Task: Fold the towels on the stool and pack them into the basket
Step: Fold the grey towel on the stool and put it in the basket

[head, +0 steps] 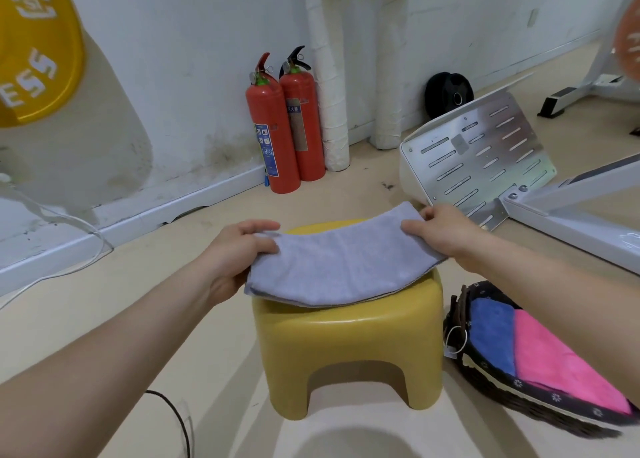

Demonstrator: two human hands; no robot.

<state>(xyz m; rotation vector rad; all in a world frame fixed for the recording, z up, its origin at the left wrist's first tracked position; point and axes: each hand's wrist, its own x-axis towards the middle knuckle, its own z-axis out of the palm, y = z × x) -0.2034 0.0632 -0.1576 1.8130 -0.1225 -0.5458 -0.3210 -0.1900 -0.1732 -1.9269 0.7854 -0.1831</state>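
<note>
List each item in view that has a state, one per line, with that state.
grey towel: folded, lying on the stool, held at both ends
left hand: fingers shut on the towel's left end
right hand: fingers shut on the towel's right end
yellow stool: upright
basket: holding a blue towel and a pink towel, both folded

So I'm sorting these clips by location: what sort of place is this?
Probably a gym or workout room: a big yellow weight plate stands at the left, a small black weight plate leans on the white wall, and white exercise-machine frames stand at the right.
</note>
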